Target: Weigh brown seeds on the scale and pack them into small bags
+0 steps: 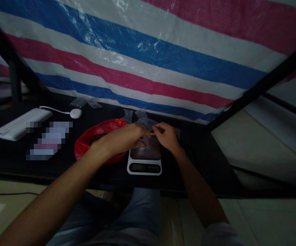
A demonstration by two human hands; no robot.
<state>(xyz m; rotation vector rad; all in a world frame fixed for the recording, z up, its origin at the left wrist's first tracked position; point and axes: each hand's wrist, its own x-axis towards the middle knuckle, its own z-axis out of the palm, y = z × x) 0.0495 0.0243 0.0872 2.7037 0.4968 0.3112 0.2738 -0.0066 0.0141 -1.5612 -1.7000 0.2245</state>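
A white kitchen scale [144,167] with a dark metal plate stands on the black table in front of me. Over its plate, my left hand [134,132] is closed, thumb and fingers around a clear plastic bag [145,140]. My right hand [167,136] pinches the thin plastic at the far right of the scale, fingertips together. Just left of the scale, partly under my left forearm, lies an open red plastic bag [83,141] with small brown pieces [98,137] inside. What the clear bag contains is too dark to make out.
More clear plastic bags [141,115] lie behind the scale, and others [82,102] sit further left. A white power strip-like device [22,123], a round white piece [75,113] on a cable and a blurred-out item [50,140] are at left. Striped sheeting [137,68] hangs behind the table.
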